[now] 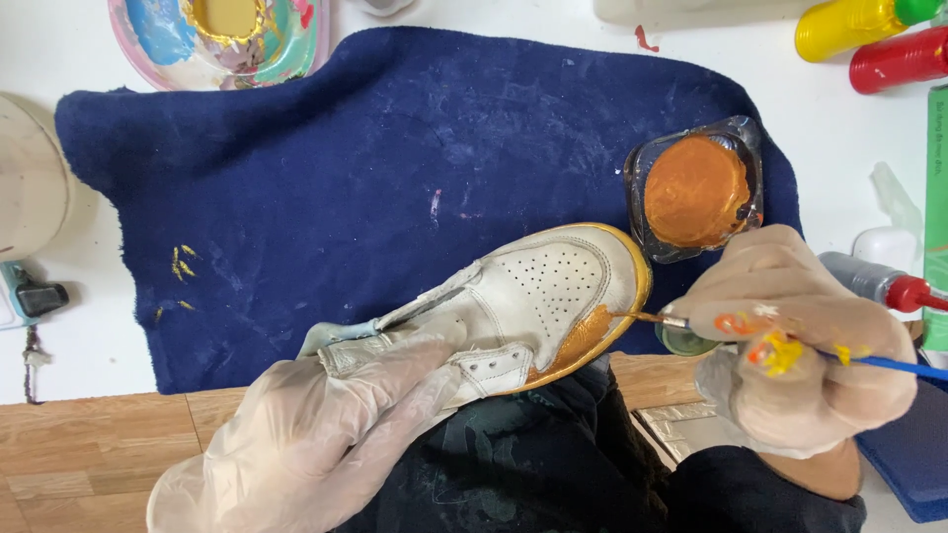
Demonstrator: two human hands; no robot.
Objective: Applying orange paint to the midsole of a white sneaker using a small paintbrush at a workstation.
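Left hand (326, 434): at 7 o'clock, my gloved fingers clamp the white sneaker (513, 306) by its heel.
Right hand (800, 345): at 4 o'clock, pinching a thin brush (691, 324).
Brush tip: touching the sneaker's orange-painted side, toe pointing to 2 o'clock.
Orange paint dish (699, 188): 1 o'clock, on the navy towel (346, 178).

Single head view; looks steeply down, close over the towel (395, 178).

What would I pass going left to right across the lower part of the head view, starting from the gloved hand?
Gloved left hand → white sneaker → paintbrush touching its orange-painted side → paint-smeared gloved right hand → brush's blue handle.
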